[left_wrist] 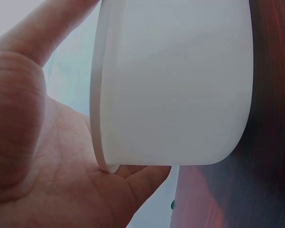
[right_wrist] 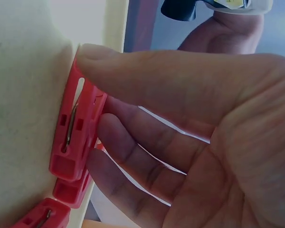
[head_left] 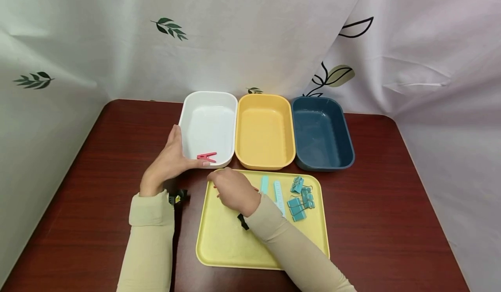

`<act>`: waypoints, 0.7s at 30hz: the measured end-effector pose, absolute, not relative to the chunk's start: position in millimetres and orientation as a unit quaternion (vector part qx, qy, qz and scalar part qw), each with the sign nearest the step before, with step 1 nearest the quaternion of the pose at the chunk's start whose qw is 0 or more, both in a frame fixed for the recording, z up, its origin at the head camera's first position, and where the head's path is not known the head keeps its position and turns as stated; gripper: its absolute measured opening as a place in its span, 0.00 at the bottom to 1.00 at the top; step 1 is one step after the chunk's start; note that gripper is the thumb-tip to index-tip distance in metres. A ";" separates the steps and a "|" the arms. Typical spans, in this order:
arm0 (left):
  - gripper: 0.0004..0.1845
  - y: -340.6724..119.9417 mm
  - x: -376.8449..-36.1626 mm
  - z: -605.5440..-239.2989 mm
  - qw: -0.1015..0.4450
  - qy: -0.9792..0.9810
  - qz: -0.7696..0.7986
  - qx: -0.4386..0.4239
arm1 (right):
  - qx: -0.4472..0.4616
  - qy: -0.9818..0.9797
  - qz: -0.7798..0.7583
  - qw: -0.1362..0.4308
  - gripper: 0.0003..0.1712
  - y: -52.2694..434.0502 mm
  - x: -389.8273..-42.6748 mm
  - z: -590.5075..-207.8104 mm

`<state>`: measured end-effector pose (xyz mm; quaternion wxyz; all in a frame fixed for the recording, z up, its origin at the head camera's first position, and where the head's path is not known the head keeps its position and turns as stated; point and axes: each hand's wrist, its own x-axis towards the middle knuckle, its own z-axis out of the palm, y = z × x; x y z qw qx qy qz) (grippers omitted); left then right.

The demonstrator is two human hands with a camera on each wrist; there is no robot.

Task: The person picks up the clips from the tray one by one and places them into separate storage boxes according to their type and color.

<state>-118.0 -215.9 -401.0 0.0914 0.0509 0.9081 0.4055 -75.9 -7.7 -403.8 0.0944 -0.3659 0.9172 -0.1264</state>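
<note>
My left hand (head_left: 166,164) rests on the near left corner of the white bin (head_left: 209,122), thumb along the front rim and straight fingers against the left side. One red clothespin (head_left: 206,157) lies inside that bin. Over the far left part of the yellow tray (head_left: 223,244), my right hand (head_left: 235,190) pinches another red clothespin (right_wrist: 73,128) between thumb and fingers. In the right wrist view, more red clothespins (right_wrist: 42,216) lie close below it on the tray. From the head, the right hand covers most of them.
A yellow bin (head_left: 264,131) and a dark blue bin (head_left: 322,135) stand in a row right of the white one. On the tray's right side lie several teal binder clips (head_left: 297,209), a teal strip (head_left: 265,184) and a pale blue ruler-like strip (head_left: 278,194). Curtains hang behind the table.
</note>
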 end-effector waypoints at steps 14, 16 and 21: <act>0.78 -214.4 -118.4 -400.1 0.090 0.907 0.407 0.056 | -0.394 0.917 -0.053 0.018 0.08 -12.1 -69.6 -408.6; 0.78 -214.3 -118.0 -399.5 0.092 0.908 0.406 0.053 | -0.394 0.918 -0.040 0.017 0.08 -13.1 -68.8 -409.2; 0.78 -214.8 -116.9 -398.9 0.098 0.909 0.402 0.050 | -0.390 0.920 -0.009 0.019 0.09 -14.8 -67.3 -410.1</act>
